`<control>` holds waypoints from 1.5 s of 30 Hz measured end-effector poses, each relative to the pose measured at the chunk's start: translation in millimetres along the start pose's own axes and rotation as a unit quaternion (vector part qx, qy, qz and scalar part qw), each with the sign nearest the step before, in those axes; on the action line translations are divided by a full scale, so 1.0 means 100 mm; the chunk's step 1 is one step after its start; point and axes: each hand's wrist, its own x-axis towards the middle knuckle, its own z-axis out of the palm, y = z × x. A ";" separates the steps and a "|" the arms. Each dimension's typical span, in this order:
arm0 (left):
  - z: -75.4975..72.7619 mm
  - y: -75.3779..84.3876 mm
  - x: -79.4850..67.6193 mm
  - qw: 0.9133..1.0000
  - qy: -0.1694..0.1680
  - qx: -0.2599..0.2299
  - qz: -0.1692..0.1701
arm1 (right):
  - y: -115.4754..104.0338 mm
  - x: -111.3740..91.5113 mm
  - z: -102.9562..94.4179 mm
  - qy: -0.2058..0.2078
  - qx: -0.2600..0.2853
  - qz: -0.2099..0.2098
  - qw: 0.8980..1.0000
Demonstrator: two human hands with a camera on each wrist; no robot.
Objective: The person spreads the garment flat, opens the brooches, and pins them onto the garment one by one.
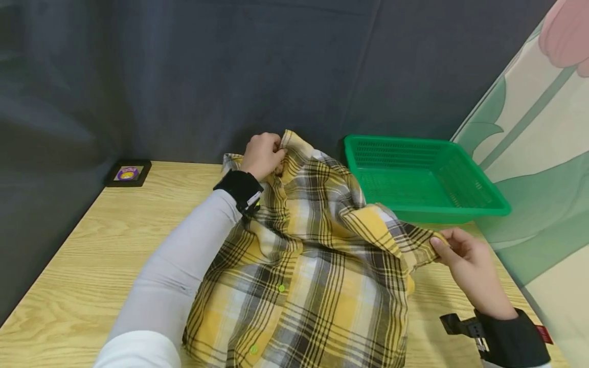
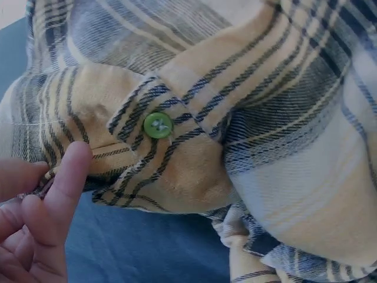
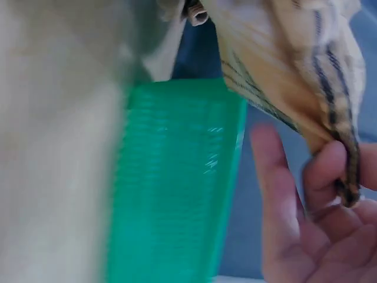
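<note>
As the left hand [image 1: 262, 156] pinches a fold near the far end of a yellow plaid shirt [image 1: 331, 286], the right hand [image 1: 474, 271] grips a narrow end of its cloth drawn out to the right, both with fingers closed on the fabric. My right wrist feed shows one finger standing straight, clear of the cloth. On my left wrist feed, a green button [image 2: 158, 125] sits just beside the pinching fingertips. I see the rumpled shirt, buttoned front up, over the middle of a wood-grain table [image 1: 115, 245]. Just beyond its right side is a green basket [image 1: 460, 210]; a small black-framed square [image 1: 129, 174] lies at the table's far left corner, before a dark backdrop [image 1: 253, 66].
</note>
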 end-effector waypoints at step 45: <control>-0.34 -0.89 -0.27 0.988 -0.094 0.063 -0.101 | -1.15 0.48 0.34 -0.037 -0.145 -0.172 0.974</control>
